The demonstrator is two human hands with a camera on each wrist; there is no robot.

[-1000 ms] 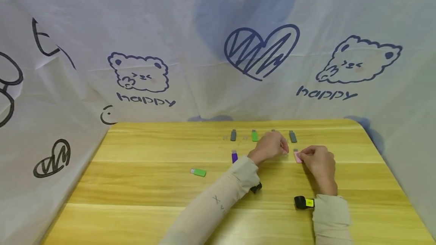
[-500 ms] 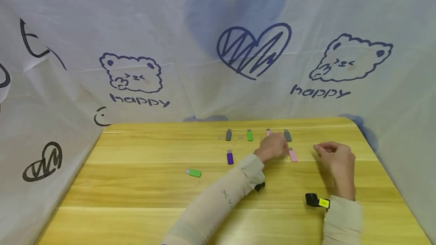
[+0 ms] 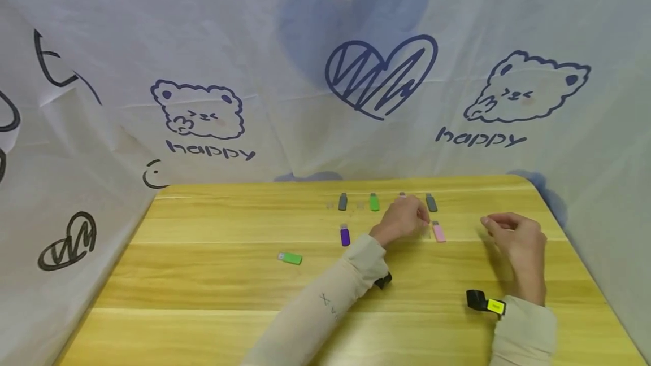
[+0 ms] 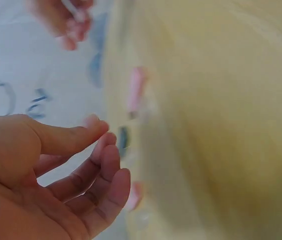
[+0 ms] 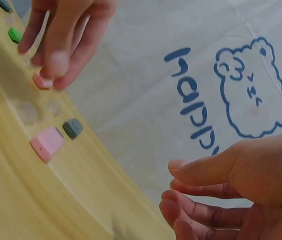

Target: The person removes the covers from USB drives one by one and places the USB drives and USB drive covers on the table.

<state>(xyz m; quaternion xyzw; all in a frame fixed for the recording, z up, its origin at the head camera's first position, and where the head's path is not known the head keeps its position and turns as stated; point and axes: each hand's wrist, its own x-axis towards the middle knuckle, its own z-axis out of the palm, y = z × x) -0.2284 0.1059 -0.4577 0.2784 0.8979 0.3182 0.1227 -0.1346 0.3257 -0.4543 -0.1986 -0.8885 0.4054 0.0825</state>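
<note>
Both hands are held over the table point(image 3: 203, 298) with nothing seen gripped in either: in the right hand point(image 3: 516, 242) the thumb and loosely bent fingers are set apart, while in the left hand point(image 3: 403, 219) the thumb tip is brought near the fingertips. Nearest, a green USB stick point(image 3: 291, 258) is laid crosswise. Beyond it are placed a purple USB stick point(image 3: 345, 236) and a pink USB stick point(image 3: 439, 233), the latter just beside the left hand and apart from the right. It can be judged light, stiff and rather smooth, best pinched across the sides of its casing, with the metal plug point(image 3: 435, 223) avoided. Near it, two clear pieces point(image 5: 29, 112) are shown by the right wrist view; they look thin, slippery and easily overlooked. Farther off, a row is formed by two grey sticks point(image 3: 343, 203), a far green stick point(image 3: 374, 203) and a far pink stick point(image 5: 42, 81), partly hidden by the left hand. Behind, a printed white cloth point(image 3: 285, 140) is hung.
</note>
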